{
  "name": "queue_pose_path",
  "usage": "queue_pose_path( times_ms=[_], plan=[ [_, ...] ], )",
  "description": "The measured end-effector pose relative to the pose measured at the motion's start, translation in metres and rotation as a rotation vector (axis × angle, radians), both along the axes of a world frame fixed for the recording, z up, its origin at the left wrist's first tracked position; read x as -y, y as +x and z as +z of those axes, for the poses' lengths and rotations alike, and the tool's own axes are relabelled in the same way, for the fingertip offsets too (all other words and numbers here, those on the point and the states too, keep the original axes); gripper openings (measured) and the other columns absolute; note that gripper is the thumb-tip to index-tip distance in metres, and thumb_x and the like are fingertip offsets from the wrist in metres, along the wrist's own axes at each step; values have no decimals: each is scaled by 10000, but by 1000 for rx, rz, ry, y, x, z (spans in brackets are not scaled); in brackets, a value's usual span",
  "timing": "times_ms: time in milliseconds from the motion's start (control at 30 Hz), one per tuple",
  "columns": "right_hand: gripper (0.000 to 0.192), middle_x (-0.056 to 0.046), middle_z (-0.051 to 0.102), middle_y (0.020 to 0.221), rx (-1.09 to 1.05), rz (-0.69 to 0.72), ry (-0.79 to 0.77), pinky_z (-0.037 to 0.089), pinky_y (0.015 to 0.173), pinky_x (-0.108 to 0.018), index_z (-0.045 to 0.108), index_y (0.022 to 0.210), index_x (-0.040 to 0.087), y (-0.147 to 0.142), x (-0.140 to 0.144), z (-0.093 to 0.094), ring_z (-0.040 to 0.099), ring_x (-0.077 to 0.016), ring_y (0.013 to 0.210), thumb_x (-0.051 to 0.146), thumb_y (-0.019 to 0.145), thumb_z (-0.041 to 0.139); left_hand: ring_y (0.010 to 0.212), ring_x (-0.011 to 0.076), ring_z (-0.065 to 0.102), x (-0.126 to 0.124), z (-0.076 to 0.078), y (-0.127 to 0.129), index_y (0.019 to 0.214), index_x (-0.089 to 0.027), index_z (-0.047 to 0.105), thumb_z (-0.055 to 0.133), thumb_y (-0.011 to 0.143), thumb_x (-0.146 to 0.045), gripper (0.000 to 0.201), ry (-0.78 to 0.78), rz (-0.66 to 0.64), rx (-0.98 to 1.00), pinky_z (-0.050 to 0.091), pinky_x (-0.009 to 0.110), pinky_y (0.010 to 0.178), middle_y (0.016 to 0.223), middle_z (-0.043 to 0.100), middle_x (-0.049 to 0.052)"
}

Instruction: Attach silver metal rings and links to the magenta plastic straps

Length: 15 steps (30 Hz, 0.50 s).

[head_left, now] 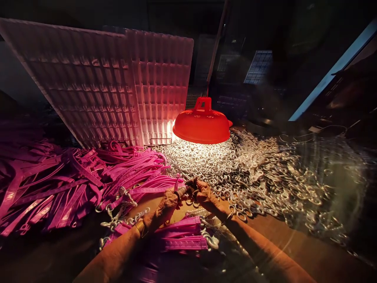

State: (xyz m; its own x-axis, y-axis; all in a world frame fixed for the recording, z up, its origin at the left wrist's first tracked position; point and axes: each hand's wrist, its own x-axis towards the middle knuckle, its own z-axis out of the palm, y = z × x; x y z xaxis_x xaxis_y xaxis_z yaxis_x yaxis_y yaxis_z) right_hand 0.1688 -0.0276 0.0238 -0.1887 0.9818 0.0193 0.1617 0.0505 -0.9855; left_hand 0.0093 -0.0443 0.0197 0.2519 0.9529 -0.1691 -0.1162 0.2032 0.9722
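My left hand (pixel 168 203) is closed on a narrow pink strap (pixel 177 183), whose end sticks up above the fingers. Close beside it, the fingertips of my right hand (pixel 207 195) are pinched together; what they hold is too small and dark to make out. The two hands nearly meet at the front edge of a heap of metal rings (pixel 206 159). Below my wrists lies a bundle of pink straps (pixel 185 234) with pale rings at its right end. A few linked rings (pixel 126 195) lie left of my left hand.
A large pile of pink straps (pixel 67 177) spreads over the left side. The red lamp (pixel 202 124) hangs low over the rings, directly beyond my hands. Ribbed translucent panels (pixel 97 82) stand upright behind. More rings (pixel 273 181) reach far to the right.
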Motion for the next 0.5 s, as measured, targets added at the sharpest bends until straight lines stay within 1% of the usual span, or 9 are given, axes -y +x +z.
queue_pose_path(
  times_ms=[67,167,233,300,333,400,467,500],
  plan=[
    [203,33,527,550,-27,-10,-76,358,395,-196,576,819,152,1,-4,-3,458,-84,431,318,709,535,537,117,494,1,2,0,780,-120,646,611,682,-481,376,10,-3,-33,386,250,533,667,632,59],
    [211,50,513,553,-209,-9,-284,346,374,-184,527,769,168,6,-11,-11,429,-64,400,320,628,562,580,126,504,0,11,1,856,-139,673,598,752,-396,287,93,30,-133,394,246,545,716,656,60],
    [220,50,524,578,-358,40,-401,323,375,-168,516,763,171,9,-13,-14,402,-42,398,293,585,564,605,128,504,-1,16,0,927,-157,680,587,778,-321,240,155,34,-169,399,238,554,721,651,46],
    [217,53,520,567,-450,120,-501,295,374,-158,512,757,171,12,-12,-11,362,-27,389,274,575,572,597,124,508,-2,17,-1,1024,-169,666,544,799,-256,270,238,-37,-210,403,232,537,770,663,46],
    [210,55,512,550,-465,159,-540,280,369,-156,505,745,173,13,-11,-9,337,-22,378,273,578,582,598,126,520,-2,16,-2,1066,-170,655,523,801,-225,301,310,-86,-237,416,234,539,809,672,56],
    [199,56,506,530,-457,233,-586,258,358,-154,483,719,178,13,-8,-4,306,-17,363,279,590,596,658,139,556,-1,13,-3,1128,-179,635,491,796,-165,363,467,-164,-281,469,256,635,907,684,74],
    [196,63,490,505,-416,292,-611,249,344,-155,474,705,182,13,-5,0,288,-20,348,289,599,600,713,152,568,1,7,-4,1116,-186,646,476,778,-114,385,560,-171,-289,482,289,754,926,687,73],
    [192,69,474,489,-391,312,-622,248,336,-157,477,703,184,12,-3,1,279,-23,341,295,606,600,719,154,564,2,5,-3,1084,-187,661,468,772,-97,378,572,-153,-280,477,299,779,900,688,65]
  ],
)
